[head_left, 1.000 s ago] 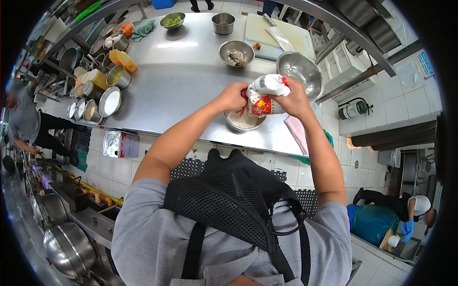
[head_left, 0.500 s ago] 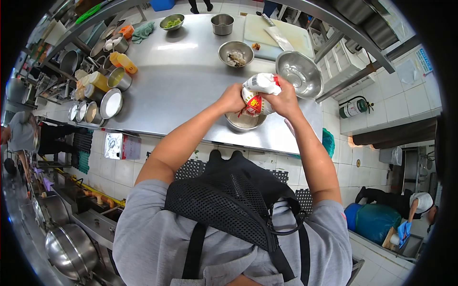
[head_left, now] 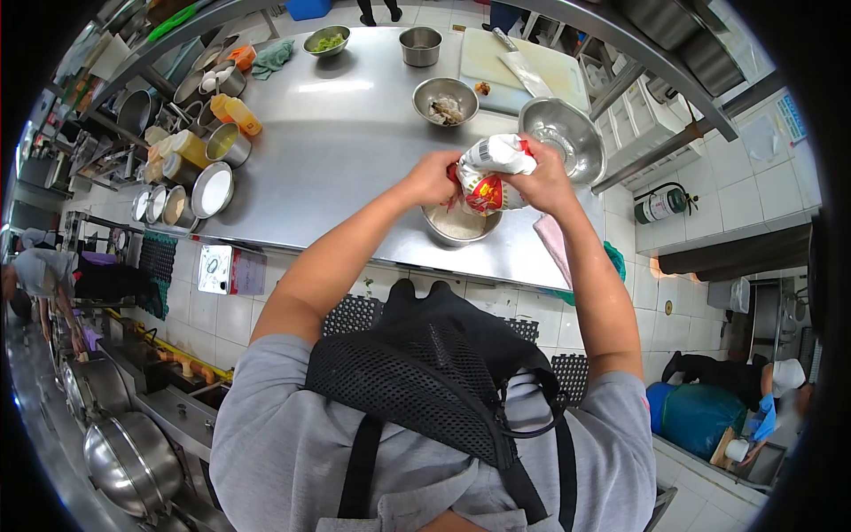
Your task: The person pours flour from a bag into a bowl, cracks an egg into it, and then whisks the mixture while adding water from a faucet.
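My left hand (head_left: 433, 180) is closed round the left side of a white plastic bag (head_left: 487, 194) with a red and yellow label. My right hand (head_left: 543, 181) grips the bag's other side near its red edge. Tilted, the bag hangs over the near metal bowl (head_left: 458, 241), which has pale powder inside, and hides part of it. Just beyond stands another metal bowl (head_left: 422, 96) with greyish food pieces in it. A large, wet-looking metal bowl (head_left: 596, 151) is to the right of my right hand.
A knife (head_left: 523, 73) lies on the cutting board (head_left: 564, 71). A pink cloth (head_left: 551, 246) rests by the right front edge of the steel table (head_left: 328, 177). Bottles and a bowl of white powder (head_left: 214, 192) line the left. A co-worker (head_left: 753, 377) bends at far right.
The bag and both hands have shifted slightly right. My right forearm has also moved right, showing more of the pink cloth. The whole view has drifted a little.
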The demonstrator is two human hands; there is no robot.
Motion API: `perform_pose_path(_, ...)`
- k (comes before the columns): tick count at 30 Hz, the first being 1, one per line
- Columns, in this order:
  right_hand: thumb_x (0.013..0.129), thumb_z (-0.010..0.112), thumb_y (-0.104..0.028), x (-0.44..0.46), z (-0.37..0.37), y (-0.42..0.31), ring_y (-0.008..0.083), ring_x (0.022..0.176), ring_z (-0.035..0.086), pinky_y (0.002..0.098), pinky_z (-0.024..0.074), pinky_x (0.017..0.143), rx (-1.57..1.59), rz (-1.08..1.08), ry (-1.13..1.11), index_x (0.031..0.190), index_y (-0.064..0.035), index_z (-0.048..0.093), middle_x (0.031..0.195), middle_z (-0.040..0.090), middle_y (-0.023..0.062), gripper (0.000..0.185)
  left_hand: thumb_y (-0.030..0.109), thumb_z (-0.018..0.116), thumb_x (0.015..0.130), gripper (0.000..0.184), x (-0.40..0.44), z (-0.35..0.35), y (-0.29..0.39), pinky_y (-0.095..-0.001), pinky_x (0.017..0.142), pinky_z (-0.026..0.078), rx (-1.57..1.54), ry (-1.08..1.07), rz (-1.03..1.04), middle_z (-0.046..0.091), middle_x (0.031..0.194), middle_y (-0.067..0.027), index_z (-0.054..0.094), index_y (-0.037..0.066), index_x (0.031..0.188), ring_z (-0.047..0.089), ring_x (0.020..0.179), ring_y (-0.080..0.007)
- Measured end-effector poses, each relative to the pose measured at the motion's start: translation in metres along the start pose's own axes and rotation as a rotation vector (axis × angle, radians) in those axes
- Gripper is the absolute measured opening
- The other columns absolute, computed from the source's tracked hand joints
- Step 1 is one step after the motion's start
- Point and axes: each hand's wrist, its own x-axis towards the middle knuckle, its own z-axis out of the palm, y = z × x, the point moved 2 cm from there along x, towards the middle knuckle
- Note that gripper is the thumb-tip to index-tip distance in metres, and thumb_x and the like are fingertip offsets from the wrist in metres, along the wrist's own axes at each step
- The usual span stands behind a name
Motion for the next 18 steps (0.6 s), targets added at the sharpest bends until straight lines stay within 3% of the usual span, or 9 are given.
perform_pose_path(2,0.070,0.073,0.000,0.000,0.001,0.000,0.0141,0.090,0.064,0.0298,0.0506,0.082,-0.011,0.009,0.012,0.107,-0.0023,0.063,0.097,0.068,0.0081,0.039,-0.009,0.058,0.071,0.032,-0.006,0.001,0.012,-0.0365,0.053,0.052,-0.020,0.016,0.047,0.067,0.078,-0.0133,0.063,-0.002,0.101,0.065,0.062,-0.0201)
perform_pose_path(6,0.069,0.073,0.000,0.001,-0.002,0.001,0.0147,0.090,0.064,0.0302,0.0506,0.081,-0.018,-0.032,0.050,0.107,-0.0028,0.063,0.096,0.068,0.0087,0.039,-0.010,0.057,0.071,0.034,-0.010,-0.004,0.010,-0.0367,0.055,0.053,0.075,0.117,0.137,0.067,0.079,-0.0149,0.063,-0.001,0.104,0.066,0.064,-0.0216)
perform_pose_path(11,0.069,0.074,-0.002,0.004,-0.010,-0.011,0.0154,0.091,0.064,0.0301,0.0505,0.082,-0.070,-0.018,0.083,0.107,-0.0026,0.063,0.097,0.068,0.0086,0.040,-0.007,0.059,0.070,0.037,-0.008,-0.008,0.005,-0.0369,0.069,0.053,0.274,0.260,0.278,0.068,0.086,-0.0167,0.063,0.002,0.105,0.066,0.078,-0.0270)
perform_pose_path(14,0.069,0.075,-0.003,0.003,-0.009,-0.011,0.0160,0.091,0.064,0.0301,0.0503,0.082,-0.067,-0.021,0.069,0.108,-0.0023,0.063,0.097,0.068,0.0088,0.040,-0.005,0.059,0.070,0.037,-0.004,-0.011,0.009,-0.0377,0.074,0.051,0.150,0.128,0.102,0.067,0.090,-0.0176,0.063,0.003,0.105,0.065,0.084,-0.0306)
perform_pose_path(18,0.070,0.076,-0.005,0.006,-0.009,-0.006,0.0165,0.091,0.065,0.0306,0.0502,0.082,-0.062,-0.051,0.133,0.108,-0.0025,0.063,0.097,0.068,0.0094,0.040,-0.008,0.058,0.071,0.035,-0.003,-0.012,0.003,-0.0339,0.064,0.052,0.244,0.181,0.252,0.066,0.080,-0.0134,0.061,0.002,0.104,0.067,0.070,-0.0214)
